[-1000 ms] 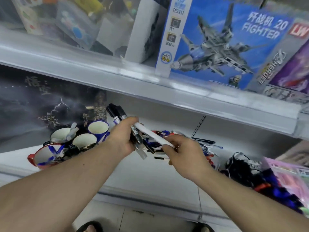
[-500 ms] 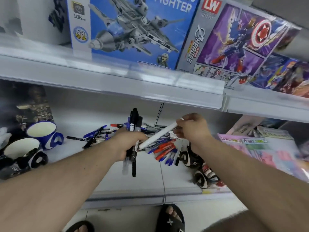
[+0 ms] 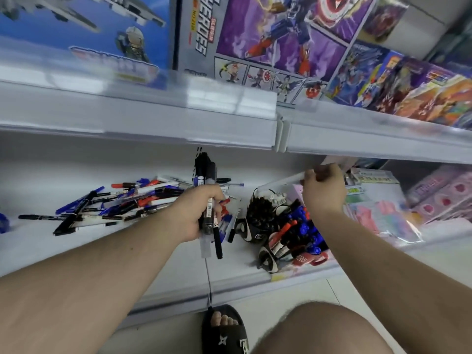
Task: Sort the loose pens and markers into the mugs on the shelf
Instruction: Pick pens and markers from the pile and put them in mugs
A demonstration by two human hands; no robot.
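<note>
My left hand (image 3: 198, 213) grips a bundle of markers (image 3: 207, 190) upright, with black caps sticking up above the fist and ends hanging below it. Behind and left of it, a pile of loose pens and markers (image 3: 122, 200) in blue, red, black and white lies on the white shelf (image 3: 163, 272). My right hand (image 3: 323, 189) holds a white marker (image 3: 283, 180) level, above mugs (image 3: 260, 218) lying on their sides and filled with black, red and blue markers. A sliver of a blue mug (image 3: 3, 223) shows at the far left edge.
The upper shelf edge (image 3: 178, 123) hangs low just above both hands. Toy boxes (image 3: 268, 37) stand on it. Pink packaged items (image 3: 383, 210) lie to the right of my right hand. My sandalled foot (image 3: 223, 328) and my knee (image 3: 324, 328) are below the shelf front.
The view has swung right, so the upright mugs on the left have left the frame. My right hand has carried the white marker away from my left hand, rightward over the tipped mugs.
</note>
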